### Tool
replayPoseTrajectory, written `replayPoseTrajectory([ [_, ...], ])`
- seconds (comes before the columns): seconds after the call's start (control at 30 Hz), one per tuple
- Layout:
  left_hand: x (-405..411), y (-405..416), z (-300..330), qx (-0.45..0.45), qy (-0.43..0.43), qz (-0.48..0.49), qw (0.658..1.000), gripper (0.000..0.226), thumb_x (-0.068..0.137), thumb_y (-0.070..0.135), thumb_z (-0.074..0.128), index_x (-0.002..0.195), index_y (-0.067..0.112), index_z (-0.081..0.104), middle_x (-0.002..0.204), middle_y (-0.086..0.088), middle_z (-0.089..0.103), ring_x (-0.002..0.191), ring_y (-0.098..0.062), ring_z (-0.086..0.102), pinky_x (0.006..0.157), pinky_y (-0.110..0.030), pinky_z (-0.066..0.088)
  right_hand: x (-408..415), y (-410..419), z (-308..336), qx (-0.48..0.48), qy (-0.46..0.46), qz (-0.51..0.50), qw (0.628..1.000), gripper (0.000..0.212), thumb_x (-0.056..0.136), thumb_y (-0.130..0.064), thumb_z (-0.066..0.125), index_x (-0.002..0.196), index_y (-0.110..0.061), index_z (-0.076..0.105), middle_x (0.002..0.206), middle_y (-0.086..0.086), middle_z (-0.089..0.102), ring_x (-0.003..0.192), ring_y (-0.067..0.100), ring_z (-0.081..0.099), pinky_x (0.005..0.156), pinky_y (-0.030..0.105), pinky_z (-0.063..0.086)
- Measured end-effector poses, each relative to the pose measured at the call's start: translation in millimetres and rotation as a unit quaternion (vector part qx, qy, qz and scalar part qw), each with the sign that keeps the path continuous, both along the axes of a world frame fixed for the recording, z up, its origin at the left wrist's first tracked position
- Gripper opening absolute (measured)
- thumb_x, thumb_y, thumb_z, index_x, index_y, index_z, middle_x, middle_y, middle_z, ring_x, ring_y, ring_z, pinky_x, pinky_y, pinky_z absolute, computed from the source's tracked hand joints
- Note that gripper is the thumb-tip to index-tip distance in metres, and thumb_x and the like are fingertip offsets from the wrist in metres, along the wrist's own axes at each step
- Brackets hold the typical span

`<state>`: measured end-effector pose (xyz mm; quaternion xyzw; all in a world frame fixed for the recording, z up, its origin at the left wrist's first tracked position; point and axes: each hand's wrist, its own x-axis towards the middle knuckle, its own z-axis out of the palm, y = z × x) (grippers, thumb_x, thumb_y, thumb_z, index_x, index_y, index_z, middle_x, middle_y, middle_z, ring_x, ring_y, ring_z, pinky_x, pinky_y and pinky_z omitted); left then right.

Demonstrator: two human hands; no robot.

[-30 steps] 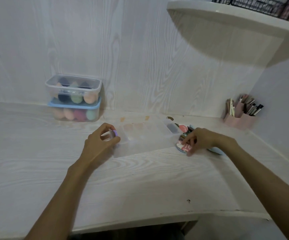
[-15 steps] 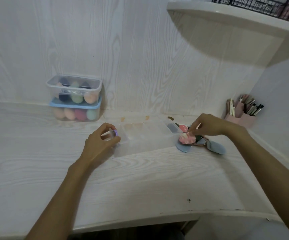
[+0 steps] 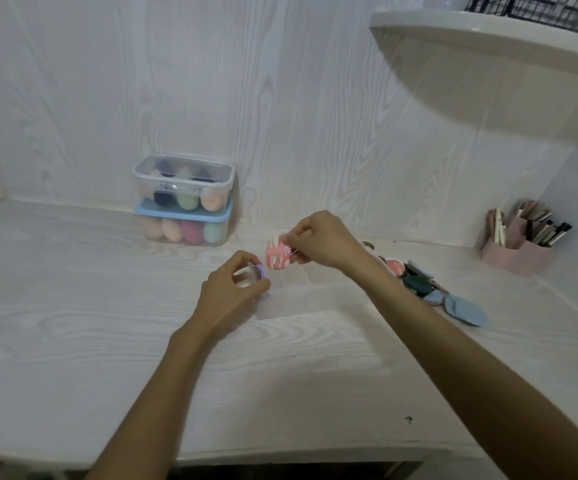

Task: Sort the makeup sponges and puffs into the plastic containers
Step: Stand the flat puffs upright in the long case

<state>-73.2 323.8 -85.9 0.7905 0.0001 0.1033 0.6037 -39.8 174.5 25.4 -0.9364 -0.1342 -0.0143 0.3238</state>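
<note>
left hand fingers curled in a pinch, right hand pinching, both forearms extended forward

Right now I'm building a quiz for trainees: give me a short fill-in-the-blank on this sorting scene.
1. The right hand pinches a pink-and-white striped ____.
2. The clear-lidded container is stacked on one with a ____ lid.
3. The left hand holds some puffs at the open tray's ____ end.
4. The loose puff pile lies to the tray's ____.

Missing words: puff; blue; left; right
</note>
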Motion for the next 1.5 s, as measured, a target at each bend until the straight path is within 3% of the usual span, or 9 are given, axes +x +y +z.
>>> replayPoseTrajectory([
  [0.27, 0, 1, 1, 0.007, -0.004, 0.007, 1.000, 0.030, 0.065, 0.036, 0.064, 0.094, 0.033, 0.059, 0.095, 0.020, 0.066, 0.099, -0.010, 0.063, 0.081, -0.042, 0.056, 4, 11, 0, -0.104, -0.075, -0.016, 0.992, 0.024, 0.087, -0.022, 0.062, 0.076, -0.005, 0.076, 0.071, 0.007, 0.074, 0.072, 0.020, 0.070, 0.075, 0.036, 0.058],
  [0.57, -1, 1, 2, 0.018, -0.018, 0.002, 1.000, 0.041, 0.057, 0.060, 0.062, 0.089, 0.035, 0.058, 0.094, 0.021, 0.066, 0.101, -0.003, 0.062, 0.089, -0.036, 0.051, 7, 21, -14, -0.138, -0.020, -0.013, 0.990, 0.017, 0.078, -0.021, 0.065, 0.074, -0.010, 0.077, 0.078, 0.003, 0.075, 0.074, 0.020, 0.064, 0.064, 0.029, 0.048],
  [0.77, -1, 1, 2, 0.023, -0.014, 0.007, 1.000, 0.040, 0.057, 0.058, 0.062, 0.090, 0.035, 0.058, 0.095, 0.020, 0.067, 0.103, -0.005, 0.061, 0.087, -0.033, 0.051, 10, 24, -26, -0.146, -0.009, -0.008, 0.989, 0.017, 0.077, -0.021, 0.067, 0.078, -0.007, 0.077, 0.081, 0.005, 0.075, 0.081, 0.021, 0.067, 0.063, 0.029, 0.047],
  [0.93, -1, 1, 2, 0.023, -0.005, 0.006, 1.000, 0.037, 0.058, 0.055, 0.062, 0.090, 0.037, 0.057, 0.097, 0.019, 0.067, 0.104, -0.008, 0.061, 0.085, -0.034, 0.051, 13, 22, -26, -0.099, 0.043, 0.014, 0.994, 0.022, 0.082, -0.025, 0.066, 0.084, -0.006, 0.077, 0.087, 0.004, 0.076, 0.060, 0.010, 0.051, 0.053, 0.021, 0.036],
  [1.03, -2, 1, 2, 0.019, -0.001, 0.008, 1.000, 0.031, 0.063, 0.046, 0.066, 0.091, 0.035, 0.058, 0.096, 0.019, 0.067, 0.102, -0.009, 0.062, 0.082, -0.039, 0.054, 16, 15, -15, -0.103, 0.109, 0.058, 0.987, 0.021, 0.086, -0.018, 0.061, 0.093, -0.006, 0.076, 0.102, 0.007, 0.073, 0.088, 0.016, 0.061, 0.079, 0.027, 0.049],
  [1.13, -1, 0, 2, 0.014, 0.003, 0.012, 1.000, 0.030, 0.065, 0.042, 0.066, 0.092, 0.035, 0.058, 0.095, 0.017, 0.067, 0.100, -0.010, 0.063, 0.081, -0.043, 0.055, 17, 9, -10, -0.121, 0.140, 0.095, 0.978, 0.022, 0.087, -0.015, 0.063, 0.107, -0.011, 0.073, 0.116, 0.004, 0.069, 0.110, 0.015, 0.059, 0.100, 0.030, 0.045],
  [1.27, -1, 0, 3, 0.014, 0.009, -0.005, 1.000, 0.036, 0.065, 0.052, 0.062, 0.100, 0.043, 0.055, 0.107, 0.015, 0.066, 0.103, -0.016, 0.063, 0.085, -0.045, 0.054, 16, 1, -18, -0.083, 0.128, 0.112, 0.982, 0.024, 0.086, -0.019, 0.068, 0.109, -0.016, 0.073, 0.107, 0.001, 0.070, 0.093, 0.008, 0.055, 0.076, 0.016, 0.041],
  [1.37, -2, -2, 4, 0.066, 0.001, -0.002, 0.998, 0.035, 0.067, 0.056, 0.058, 0.103, 0.053, 0.055, 0.108, 0.018, 0.065, 0.103, -0.010, 0.061, 0.085, -0.033, 0.051, 17, -3, -23, -0.037, 0.126, 0.109, 0.985, 0.023, 0.083, -0.025, 0.071, 0.104, -0.017, 0.074, 0.077, -0.004, 0.059, 0.069, 0.004, 0.046, 0.058, 0.010, 0.033],
  [1.5, -4, -6, 5, 0.075, 0.008, 0.026, 0.997, 0.027, 0.066, 0.052, 0.057, 0.093, 0.045, 0.060, 0.096, 0.018, 0.067, 0.098, -0.010, 0.061, 0.086, -0.038, 0.051, 19, -6, -25, 0.003, 0.162, 0.103, 0.981, 0.027, 0.081, -0.027, 0.074, 0.105, -0.015, 0.074, 0.087, -0.006, 0.067, 0.081, 0.000, 0.054, 0.072, 0.012, 0.038],
])
